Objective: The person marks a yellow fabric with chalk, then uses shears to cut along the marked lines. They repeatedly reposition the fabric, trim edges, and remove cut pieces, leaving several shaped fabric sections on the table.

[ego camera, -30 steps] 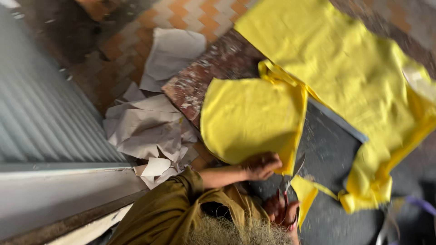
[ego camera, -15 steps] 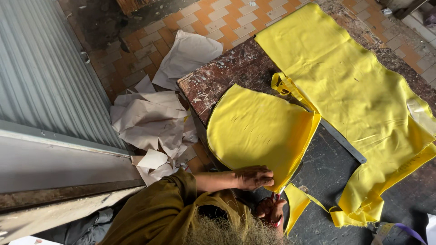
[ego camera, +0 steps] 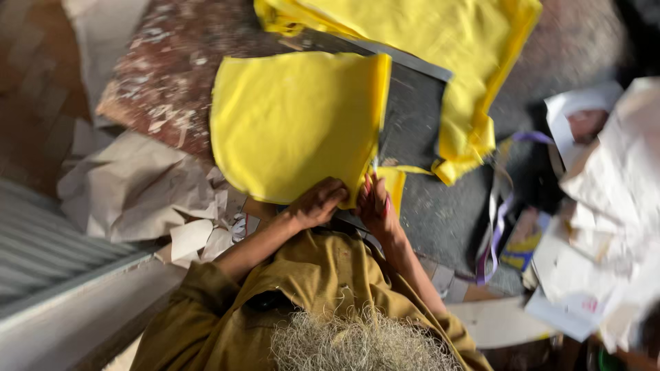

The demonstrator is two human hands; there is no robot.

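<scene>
A: Where is the cut yellow piece [ego camera: 295, 127]?

B: It lies flat on the desk [ego camera: 165, 75], a little to 11 o'clock of the picture's middle, its rounded edge running over the desk's near rim. A dark slate-like board [ego camera: 412, 117] lies just beside it at 3 o'clock.

A: And the hands?

B: The left hand [ego camera: 317, 203] sits at the piece's lower edge, at 6 o'clock of it, fingers curled down and pinching the cloth there. The right hand [ego camera: 376, 203] is just beside it at 3 o'clock, touching the same corner. Its fingers are bent around something dark, but I cannot tell what, nor whether they are clamped on it.

A: What else is about?

B: A larger yellow cloth [ego camera: 440, 48] is spread at 1 o'clock, draped over the board's far edge. Crumpled grey paper [ego camera: 137, 185] lies on the floor at 9 o'clock. A purple strap [ego camera: 496, 227] loops at 4 o'clock, beside white papers [ego camera: 612, 206].
</scene>
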